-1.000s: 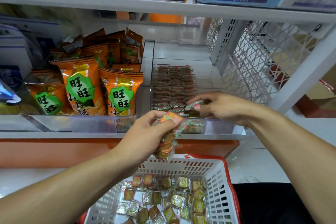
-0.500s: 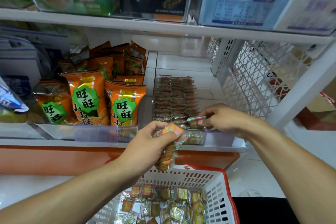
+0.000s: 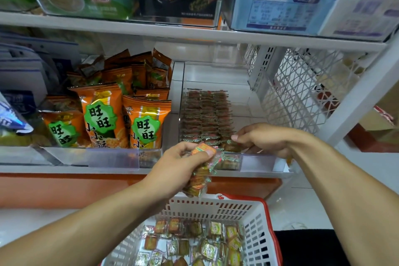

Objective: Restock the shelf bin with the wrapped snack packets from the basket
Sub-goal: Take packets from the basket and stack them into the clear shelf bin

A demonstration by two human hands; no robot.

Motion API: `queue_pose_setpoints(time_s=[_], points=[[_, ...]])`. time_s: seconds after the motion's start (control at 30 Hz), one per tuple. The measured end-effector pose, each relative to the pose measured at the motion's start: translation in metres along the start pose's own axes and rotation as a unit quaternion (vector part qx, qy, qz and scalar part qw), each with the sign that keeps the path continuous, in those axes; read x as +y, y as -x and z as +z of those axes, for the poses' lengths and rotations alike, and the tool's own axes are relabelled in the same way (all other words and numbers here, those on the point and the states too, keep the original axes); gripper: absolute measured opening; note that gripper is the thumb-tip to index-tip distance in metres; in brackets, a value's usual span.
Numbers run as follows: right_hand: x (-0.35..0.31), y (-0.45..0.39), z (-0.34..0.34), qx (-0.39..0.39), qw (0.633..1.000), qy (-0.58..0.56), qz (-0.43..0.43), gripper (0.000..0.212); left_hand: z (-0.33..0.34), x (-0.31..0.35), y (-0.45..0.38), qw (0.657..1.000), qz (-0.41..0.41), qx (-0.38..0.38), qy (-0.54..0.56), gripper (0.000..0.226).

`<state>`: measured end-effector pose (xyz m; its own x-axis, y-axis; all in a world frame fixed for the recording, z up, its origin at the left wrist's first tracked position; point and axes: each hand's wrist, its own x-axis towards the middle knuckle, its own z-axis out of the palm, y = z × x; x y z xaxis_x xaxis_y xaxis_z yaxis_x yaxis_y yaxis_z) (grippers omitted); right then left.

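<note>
my left grip [image 3: 181, 164] clamps a stack of packets [image 3: 199, 176] above the basket [image 3: 254, 220], stack bottom blurred. my right grip [image 3: 262, 139] pinches one packet [image 3: 232, 146] at the shelf bin [image 3: 257, 160] front row; its palm side is hidden. loose packets in the basket cut off below.

bright even lt | soft shadows | wide-angle edge warp | slight blur
</note>
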<state>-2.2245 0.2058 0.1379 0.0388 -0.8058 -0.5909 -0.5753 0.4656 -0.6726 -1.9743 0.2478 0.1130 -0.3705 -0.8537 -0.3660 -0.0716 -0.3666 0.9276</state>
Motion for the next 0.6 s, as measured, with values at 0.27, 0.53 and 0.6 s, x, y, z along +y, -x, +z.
queue_pose_setpoints(time_s=[0.27, 0.53, 0.6], points=[[0.002, -0.01, 0.005, 0.074, 0.997, 0.012, 0.015, 0.02, -0.001, 0.0, 0.001, 1.0, 0.001, -0.002, -0.003, 0.022], [-0.001, -0.021, 0.006, 0.133, 0.99, 0.04, 0.029, 0.032, 0.0, 0.003, 0.003, 1.0, 0.002, -0.003, -0.003, 0.026], [-0.003, -0.024, 0.009, 0.134, 0.986, 0.093, 0.035, 0.037, -0.001, 0.002, 0.003, 1.0, 0.001, -0.003, -0.007, 0.026]])
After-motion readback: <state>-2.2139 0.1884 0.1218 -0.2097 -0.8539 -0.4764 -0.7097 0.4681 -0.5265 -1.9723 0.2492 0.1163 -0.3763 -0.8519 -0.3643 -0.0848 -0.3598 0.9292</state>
